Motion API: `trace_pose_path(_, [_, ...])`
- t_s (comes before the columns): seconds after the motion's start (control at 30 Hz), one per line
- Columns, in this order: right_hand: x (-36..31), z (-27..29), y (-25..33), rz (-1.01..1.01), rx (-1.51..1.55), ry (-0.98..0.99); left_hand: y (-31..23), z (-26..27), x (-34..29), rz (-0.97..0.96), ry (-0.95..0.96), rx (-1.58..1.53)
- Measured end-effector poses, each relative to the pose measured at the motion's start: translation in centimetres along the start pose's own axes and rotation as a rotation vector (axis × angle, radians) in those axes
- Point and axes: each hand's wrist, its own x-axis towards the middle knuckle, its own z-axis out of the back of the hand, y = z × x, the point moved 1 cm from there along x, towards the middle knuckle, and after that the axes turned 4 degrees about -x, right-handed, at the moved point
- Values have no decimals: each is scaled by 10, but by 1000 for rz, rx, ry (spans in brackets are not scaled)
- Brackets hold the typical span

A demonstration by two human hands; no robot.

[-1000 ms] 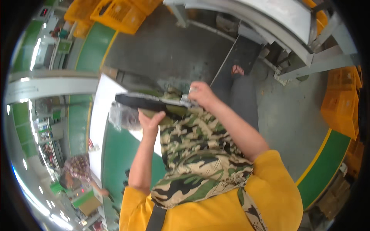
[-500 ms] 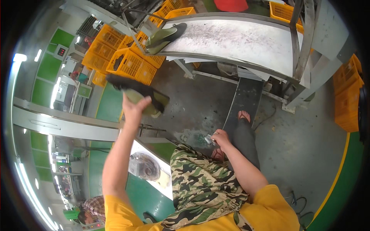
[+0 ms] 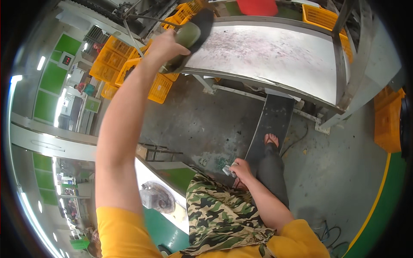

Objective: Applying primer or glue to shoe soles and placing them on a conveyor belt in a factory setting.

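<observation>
green shoe (image 3: 189, 35) at left edge of white table (image 3: 275, 56), room rightward

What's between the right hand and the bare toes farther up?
In the head view, a bit of dark board shows between the right hand and those toes.

So the shoe (image 3: 188, 35) is olive green with a big black section, kinda blurry, and it's tilted with the dark end pointing up and right. It's gripped in the left fingers (image 3: 182, 50) by the left end of the white surface (image 3: 266, 51). Can't tell if it's touching down. There's also a small pale grey wad (image 3: 227, 170), crumpled-looking, poking out of the right fingers (image 3: 240, 165).
</observation>
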Motion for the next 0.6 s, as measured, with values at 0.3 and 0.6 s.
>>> trace_pose_path(0.3, [1,1,4,-40,88,20,27,-43,34,85,85,-83])
trace_pose_path(0.6, [-3,3,5,-28,113,40,61,-34,53,149,22,20])
